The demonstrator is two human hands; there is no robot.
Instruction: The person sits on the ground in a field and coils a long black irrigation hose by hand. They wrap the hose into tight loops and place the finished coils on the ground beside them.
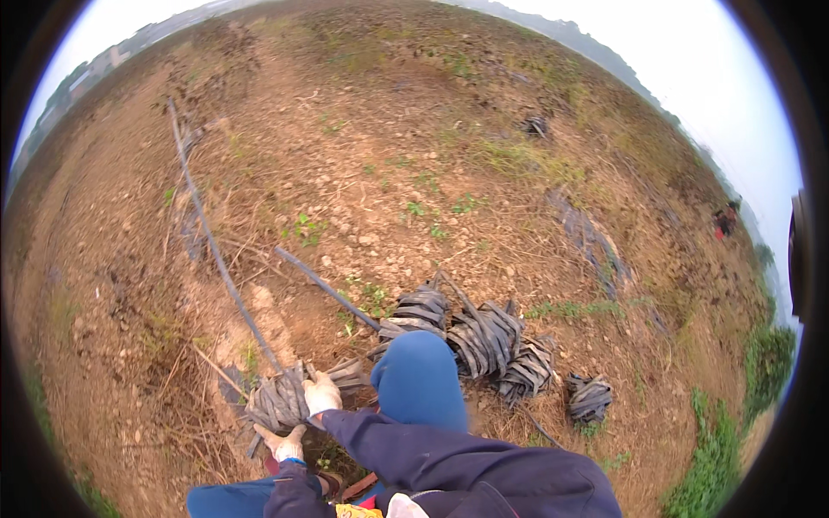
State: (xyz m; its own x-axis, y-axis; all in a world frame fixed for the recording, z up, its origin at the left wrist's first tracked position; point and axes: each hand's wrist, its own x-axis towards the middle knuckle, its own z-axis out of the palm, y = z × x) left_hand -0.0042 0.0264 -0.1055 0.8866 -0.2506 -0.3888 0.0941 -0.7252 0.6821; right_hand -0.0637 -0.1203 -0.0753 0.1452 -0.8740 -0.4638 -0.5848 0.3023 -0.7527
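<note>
Both hands wear pale work gloves and are at a wound bundle of flat grey hose or tape point(278, 400) low in the view, left of the raised knee. My left hand point(285, 445) is at the bundle's lower edge, thumb and fingers spread against it. My right hand point(321, 394) lies on the bundle's right side with its fingers over the strands; whether it grips them is hard to tell. A long grey strip point(217, 252) runs from the bundle up across the soil. Right of it, a shorter grey length point(327, 289) leads to another bundle point(418, 309) beyond the knee.
More wound bundles lie to the right, including a large one point(486, 337), one beside it point(528, 370) and a small separate one point(589, 398). Dark plastic film point(589, 239) is partly sunk in the soil. Far off at right, a person in red point(724, 223) is small in view.
</note>
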